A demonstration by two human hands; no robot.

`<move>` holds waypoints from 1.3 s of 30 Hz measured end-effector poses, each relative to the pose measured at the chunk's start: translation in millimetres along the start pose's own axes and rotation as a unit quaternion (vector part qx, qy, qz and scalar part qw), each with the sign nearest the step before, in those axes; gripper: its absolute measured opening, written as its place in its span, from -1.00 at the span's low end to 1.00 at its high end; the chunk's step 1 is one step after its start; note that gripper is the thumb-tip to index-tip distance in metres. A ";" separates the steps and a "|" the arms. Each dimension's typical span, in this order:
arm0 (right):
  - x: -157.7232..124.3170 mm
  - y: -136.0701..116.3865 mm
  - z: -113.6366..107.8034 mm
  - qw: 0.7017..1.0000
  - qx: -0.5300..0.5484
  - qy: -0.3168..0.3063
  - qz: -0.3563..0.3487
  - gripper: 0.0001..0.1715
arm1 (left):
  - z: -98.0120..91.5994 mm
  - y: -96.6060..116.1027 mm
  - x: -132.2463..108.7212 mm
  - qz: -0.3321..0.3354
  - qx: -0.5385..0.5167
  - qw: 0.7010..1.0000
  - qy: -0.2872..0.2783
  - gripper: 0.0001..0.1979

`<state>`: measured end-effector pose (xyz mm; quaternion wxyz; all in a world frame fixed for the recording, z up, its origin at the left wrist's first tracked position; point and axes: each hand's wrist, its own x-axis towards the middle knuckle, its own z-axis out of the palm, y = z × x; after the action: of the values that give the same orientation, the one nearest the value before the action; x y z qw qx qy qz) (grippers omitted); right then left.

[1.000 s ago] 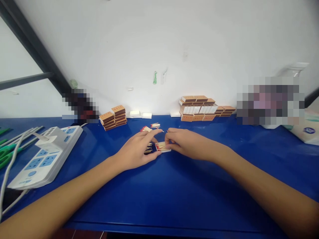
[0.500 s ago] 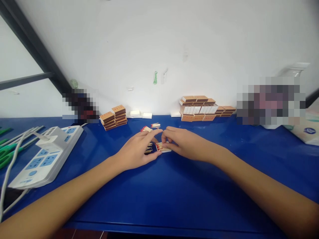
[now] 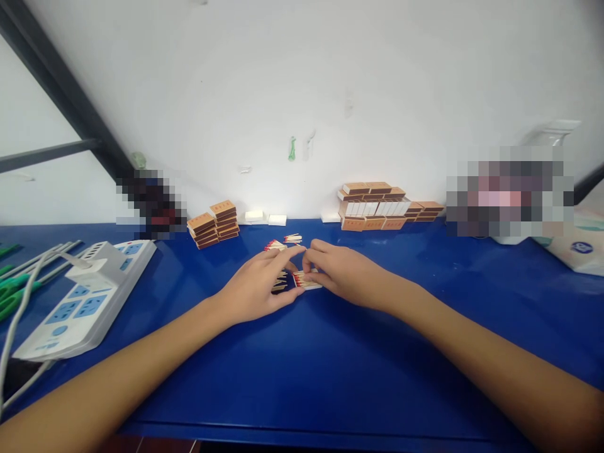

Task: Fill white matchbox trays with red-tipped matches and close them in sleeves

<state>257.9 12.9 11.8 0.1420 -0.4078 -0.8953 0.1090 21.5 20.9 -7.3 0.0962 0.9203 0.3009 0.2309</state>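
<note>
A small white matchbox tray [image 3: 309, 286] holding red-headed matches lies on the blue table between my hands. My left hand [image 3: 257, 283] is at its left end, thumb and forefinger spread apart, the thumb tip by the tray's near corner. Over the tray's right part is my right hand [image 3: 342, 270], its fingers bent and pressed together; what they pinch, if anything, is too small to make out. Loose matches [image 3: 280, 282] lie left of the tray, partly behind my left hand. More matches [image 3: 274, 245] and a small bunch [image 3: 292, 239] lie beyond it.
Stacked matchboxes [image 3: 214, 223] stand at the back left, a bigger stack [image 3: 375, 207] at the back right. White trays [image 3: 277, 219] lie by the wall. A power strip [image 3: 89, 302] with cables and green-handled scissors [image 3: 14, 292] are at left, a plastic package [image 3: 580, 239] at right.
My right hand has shifted very slightly at the tray, and more of the matches in it show. My left hand stays about the same.
</note>
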 end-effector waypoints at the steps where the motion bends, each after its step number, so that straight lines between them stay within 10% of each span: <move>1: 0.0 -0.2 0.2 1.000 0.010 0.000 -0.005 -0.90 | -0.2 0.2 0.3 0.000 0.000 1.000 -0.001 -0.32; 39: -4.3 -3.8 -2.0 0.999 0.027 -0.043 -0.015 -0.80 | 0.4 1.1 -0.5 0.005 -0.005 1.000 0.001 -0.31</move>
<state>258.7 7.2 14.2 0.1163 -0.3852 -0.9033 0.1487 21.9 19.7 -7.6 0.0990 0.9211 0.2950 0.2341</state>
